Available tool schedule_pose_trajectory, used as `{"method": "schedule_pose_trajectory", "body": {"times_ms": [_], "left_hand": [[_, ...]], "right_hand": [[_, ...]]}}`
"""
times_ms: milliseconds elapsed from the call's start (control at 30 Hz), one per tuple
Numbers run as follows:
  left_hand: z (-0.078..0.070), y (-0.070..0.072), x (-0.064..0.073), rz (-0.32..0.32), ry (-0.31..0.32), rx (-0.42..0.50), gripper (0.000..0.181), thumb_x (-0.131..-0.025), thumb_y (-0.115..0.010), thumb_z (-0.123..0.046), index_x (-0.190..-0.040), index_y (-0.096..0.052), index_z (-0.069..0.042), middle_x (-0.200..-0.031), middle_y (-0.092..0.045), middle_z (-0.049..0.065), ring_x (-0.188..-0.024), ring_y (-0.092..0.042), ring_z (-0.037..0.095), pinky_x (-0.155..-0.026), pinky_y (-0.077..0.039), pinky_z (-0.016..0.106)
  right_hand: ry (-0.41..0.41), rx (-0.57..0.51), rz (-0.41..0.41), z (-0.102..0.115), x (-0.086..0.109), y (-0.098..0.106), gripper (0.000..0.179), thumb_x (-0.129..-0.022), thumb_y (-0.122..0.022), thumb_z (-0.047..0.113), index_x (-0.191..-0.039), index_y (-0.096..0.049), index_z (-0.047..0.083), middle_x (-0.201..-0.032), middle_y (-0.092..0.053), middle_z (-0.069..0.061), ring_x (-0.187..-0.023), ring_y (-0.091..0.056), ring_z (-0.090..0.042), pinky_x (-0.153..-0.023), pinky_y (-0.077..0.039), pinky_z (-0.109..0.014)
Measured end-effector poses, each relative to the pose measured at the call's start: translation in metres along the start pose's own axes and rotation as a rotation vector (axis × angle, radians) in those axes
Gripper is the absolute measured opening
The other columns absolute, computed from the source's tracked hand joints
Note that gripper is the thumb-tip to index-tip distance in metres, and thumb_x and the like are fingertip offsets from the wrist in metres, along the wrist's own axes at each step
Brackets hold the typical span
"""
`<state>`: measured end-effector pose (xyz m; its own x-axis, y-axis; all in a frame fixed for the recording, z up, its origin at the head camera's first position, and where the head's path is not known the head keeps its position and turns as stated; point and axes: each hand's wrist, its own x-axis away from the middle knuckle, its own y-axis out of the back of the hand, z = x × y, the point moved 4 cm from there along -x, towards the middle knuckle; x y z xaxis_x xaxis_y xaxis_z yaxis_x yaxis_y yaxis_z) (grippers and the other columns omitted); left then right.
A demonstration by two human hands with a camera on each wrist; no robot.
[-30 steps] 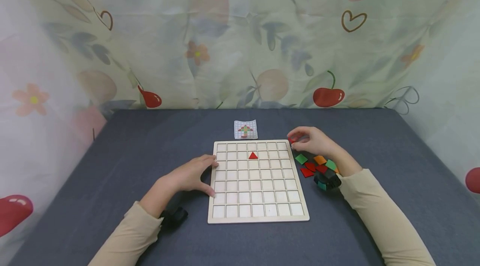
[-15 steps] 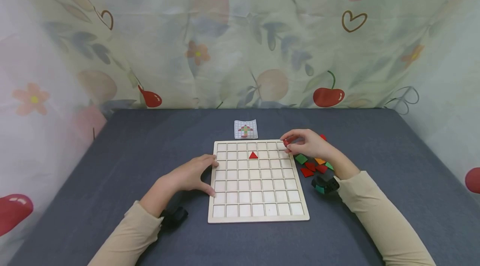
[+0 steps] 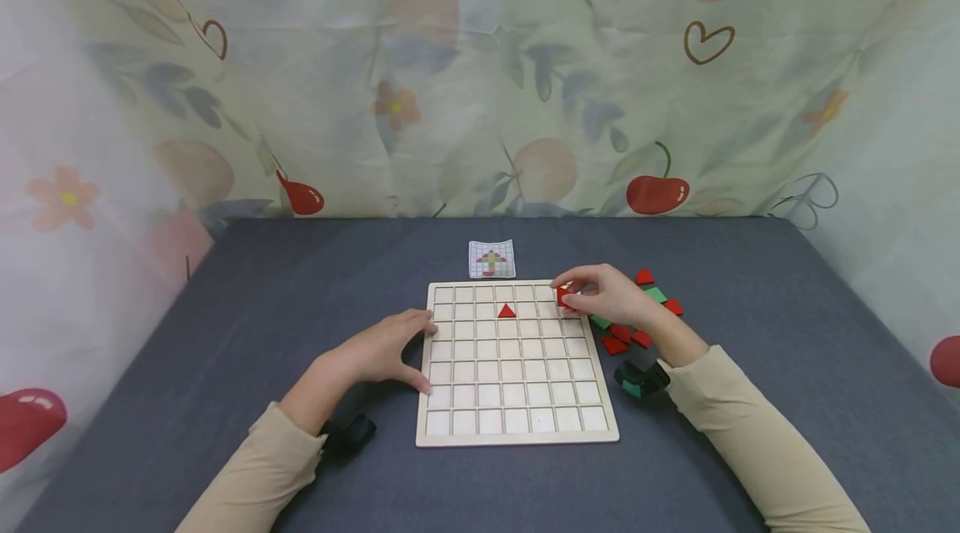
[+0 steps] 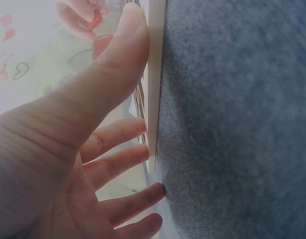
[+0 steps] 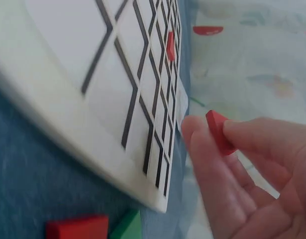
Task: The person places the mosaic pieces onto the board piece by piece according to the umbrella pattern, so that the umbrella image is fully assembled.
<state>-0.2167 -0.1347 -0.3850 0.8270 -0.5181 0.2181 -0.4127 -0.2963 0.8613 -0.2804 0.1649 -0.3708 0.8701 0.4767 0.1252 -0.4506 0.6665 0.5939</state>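
A wooden grid board lies on the dark cloth, with a red triangle tile in a cell of its second row. My left hand rests at the board's left edge, fingers spread and thumb touching the rim. Over the top right corner, my right hand pinches a red tile between thumb and fingers, its broad side tilted up in the right wrist view. The fingers partly cover this tile in the head view.
Loose red tiles and green tiles lie right of the board, partly under the right forearm. A small pattern card with a coloured grid figure lies behind the board. A printed curtain hangs behind the table.
The right hand has moved left from beside the board's top right corner to over it, carrying the red tile. Tiles behind that hand have come into view. The left hand stays put.
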Motion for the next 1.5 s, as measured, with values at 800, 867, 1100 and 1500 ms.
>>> {"method": "schedule_pose_trajectory", "body": {"times_ms": [800,867,1100,1500], "left_hand": [[0.001,-0.001,-0.001,0.000,0.004,0.001,0.080,-0.067,-0.081,-0.040,-0.130,-0.048,-0.004,-0.149,-0.033,0.017,-0.136,-0.034,0.035,-0.109,-0.032,0.049],[0.001,-0.001,-0.001,-0.002,0.004,-0.001,0.080,-0.067,-0.081,-0.040,-0.130,-0.048,-0.004,-0.149,-0.033,0.018,-0.136,-0.034,0.035,-0.109,-0.032,0.049],[0.001,-0.001,0.000,-0.004,0.005,0.001,0.080,-0.067,-0.081,-0.040,-0.130,-0.048,-0.004,-0.149,-0.033,0.018,-0.136,-0.034,0.035,-0.109,-0.032,0.049],[0.001,-0.001,0.000,-0.004,0.009,0.003,0.079,-0.067,-0.082,-0.039,-0.130,-0.048,-0.004,-0.149,-0.033,0.017,-0.136,-0.034,0.035,-0.109,-0.033,0.049]], "right_hand": [[0.038,0.139,0.048,0.011,-0.013,-0.031,0.015,-0.084,-0.066,0.011,-0.097,-0.070,0.004,-0.086,-0.068,-0.008,-0.074,-0.059,-0.011,-0.068,-0.049,-0.024],[0.043,0.150,0.054,0.012,-0.014,-0.034,0.014,-0.085,-0.065,0.010,-0.096,-0.070,0.004,-0.084,-0.068,-0.007,-0.073,-0.058,-0.011,-0.068,-0.050,-0.024],[0.069,0.183,0.058,0.014,-0.017,-0.039,0.011,-0.085,-0.064,0.010,-0.093,-0.070,0.005,-0.081,-0.067,-0.006,-0.071,-0.057,-0.010,-0.068,-0.049,-0.024],[0.023,0.197,0.061,0.018,-0.017,-0.045,0.008,-0.084,-0.065,0.009,-0.091,-0.068,0.006,-0.079,-0.066,-0.006,-0.071,-0.056,-0.012,-0.066,-0.048,-0.022]]}}
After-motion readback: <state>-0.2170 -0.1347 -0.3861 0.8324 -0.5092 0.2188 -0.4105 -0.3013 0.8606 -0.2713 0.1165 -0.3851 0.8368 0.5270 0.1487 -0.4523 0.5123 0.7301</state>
